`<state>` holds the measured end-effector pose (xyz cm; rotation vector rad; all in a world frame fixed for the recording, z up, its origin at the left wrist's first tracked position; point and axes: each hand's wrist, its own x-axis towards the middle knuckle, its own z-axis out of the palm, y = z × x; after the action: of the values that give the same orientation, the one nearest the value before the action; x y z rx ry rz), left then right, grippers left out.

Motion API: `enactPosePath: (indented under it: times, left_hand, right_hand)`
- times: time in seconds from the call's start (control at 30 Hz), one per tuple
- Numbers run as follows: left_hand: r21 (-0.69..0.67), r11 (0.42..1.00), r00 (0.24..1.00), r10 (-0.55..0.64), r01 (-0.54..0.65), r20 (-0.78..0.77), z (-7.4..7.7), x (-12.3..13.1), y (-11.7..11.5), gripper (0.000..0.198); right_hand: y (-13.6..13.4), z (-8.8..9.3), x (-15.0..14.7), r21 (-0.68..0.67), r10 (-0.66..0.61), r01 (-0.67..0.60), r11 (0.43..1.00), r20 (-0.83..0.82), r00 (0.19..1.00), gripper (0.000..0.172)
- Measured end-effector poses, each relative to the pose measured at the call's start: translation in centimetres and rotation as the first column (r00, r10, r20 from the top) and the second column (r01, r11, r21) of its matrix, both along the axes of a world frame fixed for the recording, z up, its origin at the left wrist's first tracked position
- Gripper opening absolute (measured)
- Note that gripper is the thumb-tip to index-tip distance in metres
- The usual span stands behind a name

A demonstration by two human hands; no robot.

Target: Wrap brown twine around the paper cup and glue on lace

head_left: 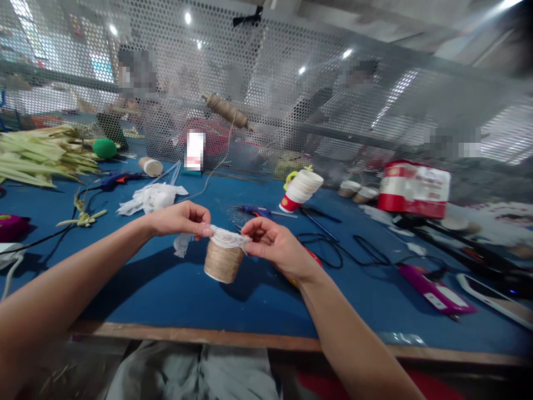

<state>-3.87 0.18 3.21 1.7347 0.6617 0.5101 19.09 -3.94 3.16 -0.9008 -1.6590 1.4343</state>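
Note:
A small cup wrapped in brown twine [224, 262] hangs between my hands above the blue table [166, 303]. White lace [228, 238] runs across its upper rim, and a loose lace end dangles at the left. My left hand [183, 219] pinches the lace at the rim's left side. On the right side, my right hand [277, 244] pinches the lace, thumb against fingers. Behind my left hand lies a pile of white lace [154, 197]. A blue glue gun [255, 210] rests beyond my right hand.
Stacked paper cups [303, 188] stand behind the hands. A twine spool [227, 111] hangs on the mesh screen [166, 72]. Pale husks [45, 155] and another glue gun [119, 180] lie left. Black cables, a purple device [437, 290] and a red-white package [414, 189] are right.

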Motion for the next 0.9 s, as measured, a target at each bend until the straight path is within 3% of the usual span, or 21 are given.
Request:
enactPosePath:
  times: [0.37,0.63,0.9]
  left_hand:
    - [-0.040,0.999,1.000,-0.023,0.022,-0.018,-0.2,0.3,-0.3,0.025]
    - [-0.124,0.992,0.999,-0.032,0.037,0.039,-1.8,0.8,0.0,0.044]
    - [-0.382,0.915,0.965,-0.030,0.132,0.262,-3.2,1.5,-0.4,0.054]
  right_hand:
    - [-0.3,0.1,0.0,-0.022,0.028,-0.027,0.999,0.015,0.999,0.023]
    - [-0.6,0.5,-0.2,-0.008,0.043,-0.043,0.999,0.018,0.999,0.022]
    - [-0.9,0.7,-0.4,0.001,0.098,-0.098,0.995,-0.017,0.995,0.016]
